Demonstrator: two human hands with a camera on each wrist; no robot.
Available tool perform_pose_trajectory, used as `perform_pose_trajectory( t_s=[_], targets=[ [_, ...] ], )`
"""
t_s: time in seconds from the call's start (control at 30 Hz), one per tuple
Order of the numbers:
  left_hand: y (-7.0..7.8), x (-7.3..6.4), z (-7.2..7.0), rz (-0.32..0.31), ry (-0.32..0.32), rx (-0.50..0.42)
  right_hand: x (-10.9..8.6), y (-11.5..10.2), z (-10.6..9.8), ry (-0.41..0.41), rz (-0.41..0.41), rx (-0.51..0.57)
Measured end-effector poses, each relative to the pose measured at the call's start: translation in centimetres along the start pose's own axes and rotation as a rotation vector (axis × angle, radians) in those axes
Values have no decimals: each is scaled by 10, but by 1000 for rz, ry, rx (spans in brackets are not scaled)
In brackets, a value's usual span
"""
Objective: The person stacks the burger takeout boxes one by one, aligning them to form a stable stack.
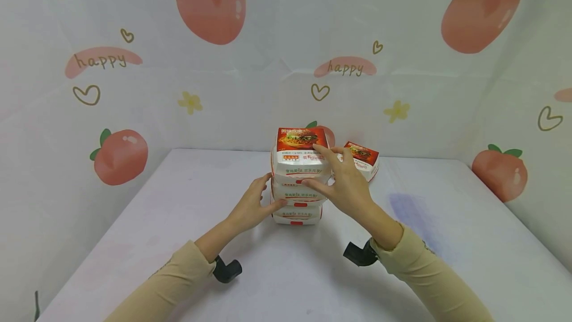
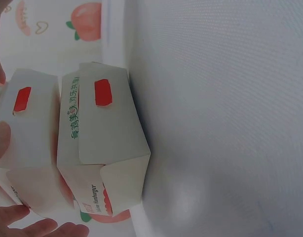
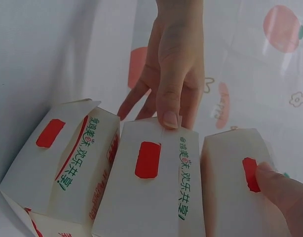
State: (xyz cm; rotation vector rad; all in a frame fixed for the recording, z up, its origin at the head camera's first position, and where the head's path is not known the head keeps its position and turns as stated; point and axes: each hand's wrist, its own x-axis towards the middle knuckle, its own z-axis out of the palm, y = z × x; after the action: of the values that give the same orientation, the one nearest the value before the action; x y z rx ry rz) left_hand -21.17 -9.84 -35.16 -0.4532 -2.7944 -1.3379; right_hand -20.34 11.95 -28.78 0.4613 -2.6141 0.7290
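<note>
Three white paper hamburger boxes stand stacked on the table. The top box [image 1: 300, 157] has a red burger picture on its lid. My right hand [image 1: 350, 183] grips this box at its right side, thumb on the front near the red tab and fingers over the lid's edge. Lower down, my left hand [image 1: 251, 206] holds the middle box [image 1: 295, 193] by its left front corner, thumb in front and fingers along the side. The bottom box [image 2: 112, 133] rests on the table, with a red tab on its front flap.
Behind the stack, to the right, another burger box [image 1: 368, 157] lies on the white-covered table [image 1: 187, 183], partly hidden by my right hand. A white curtain [image 1: 277, 19] printed with fruit and hearts hangs behind. Black wrist mounts [image 1: 228, 271] show below both sleeves.
</note>
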Motion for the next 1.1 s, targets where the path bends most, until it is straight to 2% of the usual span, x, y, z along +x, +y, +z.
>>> perform_pose_trajectory(
  t_s=[0.43,0.7,0.93,1.1],
  targets=[
    [-1,1,-1,0,-6,12,0,0,-2,21,-26,7],
    [0,0,-3,-3,-11,7,0,3,-5,8,-13,16],
    [6,-1,-12,16,12,-11,-2,6,-12,-8,11,56],
    [15,-2,-21,51,40,-43,-4,13,-18,11,10,107]
  ],
)
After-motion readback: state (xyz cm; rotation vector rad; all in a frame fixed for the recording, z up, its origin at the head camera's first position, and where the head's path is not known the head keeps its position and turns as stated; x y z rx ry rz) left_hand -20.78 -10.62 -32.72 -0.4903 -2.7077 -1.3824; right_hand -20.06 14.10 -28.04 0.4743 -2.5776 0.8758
